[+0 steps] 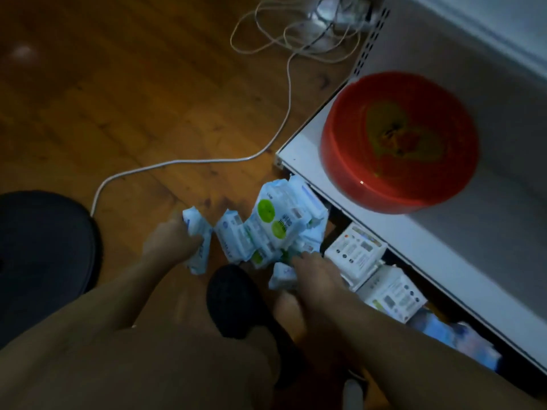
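The left hand's [174, 239] fingers clench a wipes pack [197, 232] left of the white shelf [414, 235]. The right hand [313, 272] lies on the pile of packs [272, 223] at the shelf's corner, its grip too blurred to tell. White boxes [355, 253] crowd underneath the shelf and a red basin [399, 140] sits on top.

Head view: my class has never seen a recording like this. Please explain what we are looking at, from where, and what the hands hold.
No machine here: a person wears a camera on the head, so the picture looks down at their bare arms. The left hand grips a white wipes pack. The right hand reaches into a pile of wipes packs on the wooden floor; its grip is too blurred to tell. Beside them stands a white shelf carrying a red round container, with white boxes below. A white cable crosses the floor.
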The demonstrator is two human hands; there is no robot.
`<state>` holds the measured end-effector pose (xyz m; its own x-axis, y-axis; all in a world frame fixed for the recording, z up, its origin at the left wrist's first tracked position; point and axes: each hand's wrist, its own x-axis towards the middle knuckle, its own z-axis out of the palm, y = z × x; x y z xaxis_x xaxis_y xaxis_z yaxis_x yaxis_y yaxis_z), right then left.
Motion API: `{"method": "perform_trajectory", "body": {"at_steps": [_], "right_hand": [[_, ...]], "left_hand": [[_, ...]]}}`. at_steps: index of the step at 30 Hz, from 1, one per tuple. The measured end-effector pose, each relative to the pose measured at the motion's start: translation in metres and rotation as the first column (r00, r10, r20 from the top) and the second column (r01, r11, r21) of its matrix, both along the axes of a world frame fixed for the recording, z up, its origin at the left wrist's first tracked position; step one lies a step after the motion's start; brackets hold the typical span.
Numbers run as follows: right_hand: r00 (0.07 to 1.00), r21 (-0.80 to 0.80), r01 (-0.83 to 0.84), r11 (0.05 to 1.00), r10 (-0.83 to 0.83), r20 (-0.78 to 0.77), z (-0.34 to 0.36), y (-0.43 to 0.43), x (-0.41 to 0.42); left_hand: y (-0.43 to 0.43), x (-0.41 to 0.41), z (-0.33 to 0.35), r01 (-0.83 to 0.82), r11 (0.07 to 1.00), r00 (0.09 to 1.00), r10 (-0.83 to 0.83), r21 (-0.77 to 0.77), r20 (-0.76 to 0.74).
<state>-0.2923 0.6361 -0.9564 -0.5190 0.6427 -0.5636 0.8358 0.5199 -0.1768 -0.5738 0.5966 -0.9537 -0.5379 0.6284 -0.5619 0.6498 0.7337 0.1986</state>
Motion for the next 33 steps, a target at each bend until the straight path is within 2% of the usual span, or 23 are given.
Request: {"method": "perform_trajectory", "body": {"at_steps": [3,5,8,10,14,18,20,24,27,30,33], "right_hand": [[0.999,-0.017,0.019,1.0,-0.019,-0.031,-0.021,-0.003,-0.005],[0.999,-0.032,0.021,0.999,-0.023,-0.044,-0.028,-0.004,-0.01],[0.997,-0.008,0.001,1.0,-0.002,-0.073,-0.031,-0.006,-0.011],[0.998,0.007,0.017,1.0,-0.016,-0.068,-0.025,-0.006,-0.007],[0.998,0.064,-0.023,0.998,0.027,-0.062,0.001,0.003,-0.002],[0.979,0.23,0.01,0.973,0.037,-0.199,0.048,0.013,-0.001],[0.961,0.303,0.052,0.952,0.035,-0.275,0.079,0.019,0.003],[0.932,0.526,0.092,0.846,0.113,-0.343,0.169,0.042,0.025],[0.915,0.649,0.185,0.738,0.111,-0.387,0.243,0.053,0.059],[0.891,0.652,0.32,0.687,0.016,-0.453,0.3,0.047,0.105],[0.853,0.589,0.453,0.67,-0.133,-0.505,0.33,0.029,0.156]], "left_hand": [[0.0,0.002,-0.019,-0.064,0.998,0.998,0.065,-0.012,0.019],[0.003,0.008,-0.027,-0.142,0.99,0.976,0.139,0.009,0.17],[0.009,0.018,-0.028,-0.253,0.967,0.863,0.231,-0.012,0.45],[0.011,0.015,-0.023,-0.214,0.976,0.848,0.202,-0.031,0.489],[0.02,0.007,0.0,-0.037,0.999,0.912,0.049,-0.039,0.407],[0.045,0.013,0.068,0.112,0.985,0.901,-0.155,0.129,0.404],[0.06,0.022,0.116,0.192,0.955,0.898,-0.263,0.225,0.352],[0.079,0.059,0.22,0.396,0.843,0.859,-0.48,0.364,0.177],[0.081,0.104,0.288,0.536,0.742,0.804,-0.595,0.403,0.026],[0.074,0.163,0.343,0.657,0.633,0.733,-0.664,0.409,-0.149],[0.06,0.218,0.374,0.703,0.562,0.689,-0.691,0.435,-0.221]]}}
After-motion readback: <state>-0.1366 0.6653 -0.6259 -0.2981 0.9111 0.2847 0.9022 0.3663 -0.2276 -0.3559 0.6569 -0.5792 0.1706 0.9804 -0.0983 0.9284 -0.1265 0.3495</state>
